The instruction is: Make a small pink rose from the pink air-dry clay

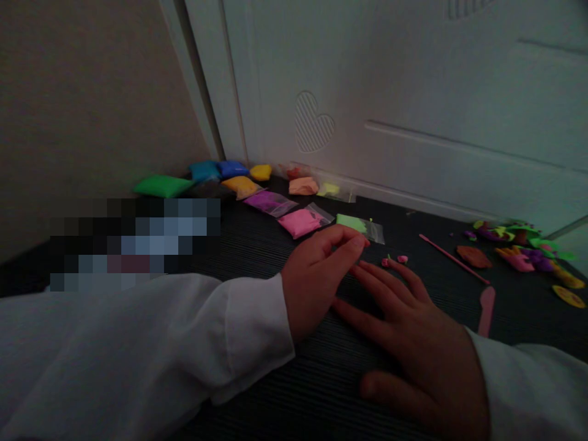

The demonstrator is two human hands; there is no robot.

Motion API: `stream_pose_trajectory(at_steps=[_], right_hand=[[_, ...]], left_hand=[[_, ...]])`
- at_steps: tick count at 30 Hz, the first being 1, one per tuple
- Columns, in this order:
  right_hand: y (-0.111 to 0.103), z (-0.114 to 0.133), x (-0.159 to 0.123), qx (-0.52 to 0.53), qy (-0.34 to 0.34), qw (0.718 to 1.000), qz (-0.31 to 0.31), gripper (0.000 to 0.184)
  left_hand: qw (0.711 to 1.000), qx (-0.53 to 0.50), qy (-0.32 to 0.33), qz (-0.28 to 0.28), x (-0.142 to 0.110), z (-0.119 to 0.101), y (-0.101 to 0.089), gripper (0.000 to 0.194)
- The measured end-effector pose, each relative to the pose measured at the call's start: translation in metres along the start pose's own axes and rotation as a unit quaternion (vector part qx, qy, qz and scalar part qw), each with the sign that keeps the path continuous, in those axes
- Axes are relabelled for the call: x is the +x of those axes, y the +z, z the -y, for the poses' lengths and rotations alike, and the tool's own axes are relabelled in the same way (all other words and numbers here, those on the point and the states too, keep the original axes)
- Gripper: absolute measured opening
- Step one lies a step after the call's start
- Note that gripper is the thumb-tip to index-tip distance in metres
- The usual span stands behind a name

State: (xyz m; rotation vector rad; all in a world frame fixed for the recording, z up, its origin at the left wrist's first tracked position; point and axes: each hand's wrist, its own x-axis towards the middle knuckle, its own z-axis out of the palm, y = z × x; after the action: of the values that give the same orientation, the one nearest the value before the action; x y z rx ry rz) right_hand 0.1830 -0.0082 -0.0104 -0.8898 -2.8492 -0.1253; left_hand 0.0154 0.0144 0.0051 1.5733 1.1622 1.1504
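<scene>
Looks like fiddly fingertip work: our left hand (312, 282) is curled, thumb near fingertips (can't tell if we're pinching anything), while our right hand (427, 349) is spread and empty-looking. Two tiny pink clay pieces (402, 260) lie just beyond its fingers.

pixelated patch (151, 245), contents hidden

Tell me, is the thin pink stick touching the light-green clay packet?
Apart: the head view shows dark tabletop between the thin pink stick and the light-green clay packet.
</scene>
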Motion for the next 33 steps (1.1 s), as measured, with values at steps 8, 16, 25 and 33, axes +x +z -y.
stream_pose_trajectory(at_steps=[8, 16, 25, 33], right_hand=[[0.002, 0.0, -0.003, -0.008, 0.013, 1.0, 0.026, 0.063], [0.005, 0.0, -0.004, -0.011, 0.024, 0.999, 0.021, 0.061], [0.001, 0.0, -0.004, -0.029, 0.019, 0.999, 0.024, 0.063], [-0.004, 0.001, -0.003, -0.044, 0.012, 0.999, 0.019, 0.062]], left_hand=[[1.0, -0.005, -0.005, 0.004, 0.001, 0.0, 0.0, 0.021], [1.0, 0.002, -0.01, 0.01, 0.0, -0.001, -0.001, 0.022], [1.0, -0.007, -0.013, -0.001, 0.001, 0.0, 0.0, 0.02], [1.0, -0.01, -0.017, -0.006, 0.001, 0.0, 0.0, 0.019]])
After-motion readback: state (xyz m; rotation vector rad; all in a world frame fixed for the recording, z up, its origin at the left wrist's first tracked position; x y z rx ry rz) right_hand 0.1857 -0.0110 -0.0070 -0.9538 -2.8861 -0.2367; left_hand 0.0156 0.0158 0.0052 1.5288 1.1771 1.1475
